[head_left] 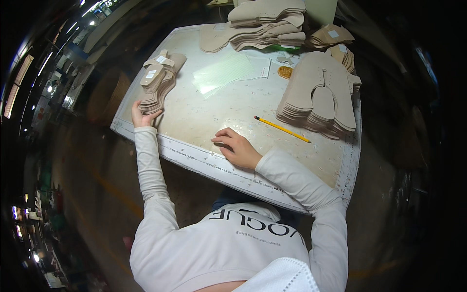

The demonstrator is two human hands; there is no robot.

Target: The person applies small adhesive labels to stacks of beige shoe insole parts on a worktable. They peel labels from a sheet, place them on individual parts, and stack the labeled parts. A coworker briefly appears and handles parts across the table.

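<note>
At the table's left side, my left hand [142,117] grips the near end of a stack of curved beige cut pieces [166,83], with the thumb along the lower edge and the fingers on the outer side. Smaller cut pieces with white labels [153,74] lie on top of this stack. My right hand [237,150] rests on the table [189,129] near its front edge. Its fingers are loosely bent and apart, and nothing shows in them. A yellow pencil [283,129] lies to the right, beyond that hand.
Large beige cut pieces [311,95] are stacked at the right. More piles of pieces [266,24] stand at the back, with small labelled stacks [332,35] beside them. Pale green sheets [221,73] and a roll of amber tape [285,72] lie in the far middle.
</note>
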